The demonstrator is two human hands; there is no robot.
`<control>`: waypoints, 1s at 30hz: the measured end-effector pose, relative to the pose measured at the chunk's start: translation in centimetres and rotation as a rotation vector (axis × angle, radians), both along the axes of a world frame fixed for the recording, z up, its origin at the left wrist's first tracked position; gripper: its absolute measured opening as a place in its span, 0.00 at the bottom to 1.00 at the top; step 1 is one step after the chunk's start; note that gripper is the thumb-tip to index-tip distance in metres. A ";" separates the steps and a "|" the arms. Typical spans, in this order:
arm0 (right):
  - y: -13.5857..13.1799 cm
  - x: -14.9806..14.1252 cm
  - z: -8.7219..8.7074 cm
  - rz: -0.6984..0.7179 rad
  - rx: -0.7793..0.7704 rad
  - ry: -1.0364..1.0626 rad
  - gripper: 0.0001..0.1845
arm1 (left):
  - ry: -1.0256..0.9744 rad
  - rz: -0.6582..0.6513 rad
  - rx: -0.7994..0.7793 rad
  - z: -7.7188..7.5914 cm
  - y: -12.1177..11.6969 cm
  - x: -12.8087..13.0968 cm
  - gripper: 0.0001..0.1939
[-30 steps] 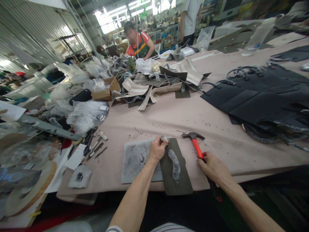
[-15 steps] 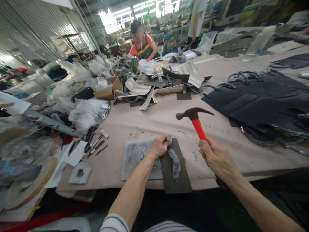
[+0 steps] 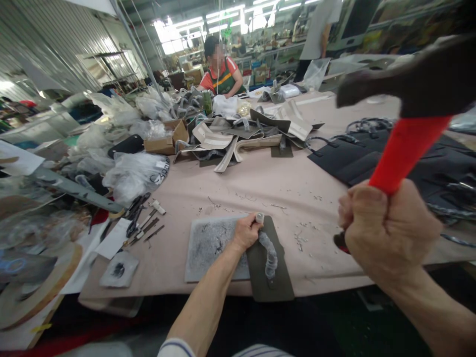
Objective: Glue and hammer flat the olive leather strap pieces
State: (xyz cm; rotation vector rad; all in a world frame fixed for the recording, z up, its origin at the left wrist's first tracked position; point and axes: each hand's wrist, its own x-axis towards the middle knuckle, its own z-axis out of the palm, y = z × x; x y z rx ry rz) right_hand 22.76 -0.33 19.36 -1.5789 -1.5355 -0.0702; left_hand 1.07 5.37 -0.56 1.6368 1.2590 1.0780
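My right hand [image 3: 388,228] is wrapped round the red grip of a claw hammer [image 3: 396,148]. Raised close to the camera, its dark head runs partly out of view at the right. My left hand [image 3: 247,232] is closed on the upper end of a plastic-wrapped bag handle [image 3: 269,255]; a small round metal piece shows at that end. The handle lies along a dark olive panel [image 3: 279,282], its lower end against the panel. Beneath my left hand and the panel's left side is a worn grey slab [image 3: 208,253].
Small metal bits [image 3: 300,240] are scattered on the cloth-covered table [image 3: 223,193]. Hand tools [image 3: 150,225] lie left of the slab. Bag panels [image 3: 238,131] are heaped at the back, black bags [image 3: 349,158] at the right. A co-worker [image 3: 223,74] sits across the table.
My right hand has lifted the hammer up, rightward and much nearer the camera. My left hand still grips the handle's end, and the panel has hardly shifted.
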 end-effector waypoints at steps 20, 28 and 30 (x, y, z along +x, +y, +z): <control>-1.0 -0.2 -18.3 0.160 -0.542 -0.254 0.27 | -0.039 0.050 -0.008 0.2 -0.3 0.2 0.05; -2.5 -7.8 -19.1 0.389 -0.787 -0.138 0.21 | -0.257 0.364 -0.047 -0.4 0.4 0.0 0.04; -1.0 -5.5 -18.4 0.332 -0.665 -0.117 0.22 | -0.293 0.494 -0.025 -0.6 0.6 -0.2 0.06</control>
